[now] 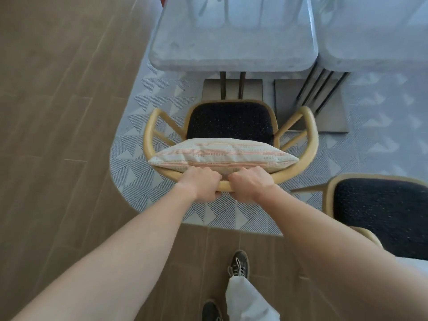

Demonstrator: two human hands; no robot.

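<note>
A light wooden armchair with a dark speckled seat stands in front of me, facing a pale marble table. A striped white and orange cushion leans upright against the chair's curved back rail. My left hand and my right hand grip the middle of that back rail side by side, fingers curled round the wood, just behind the cushion's lower edge.
A second chair of the same kind stands close on the right. Another marble table adjoins the first, with dark metal legs below. A patterned grey rug lies under the furniture; wooden floor spreads left. My shoes show below.
</note>
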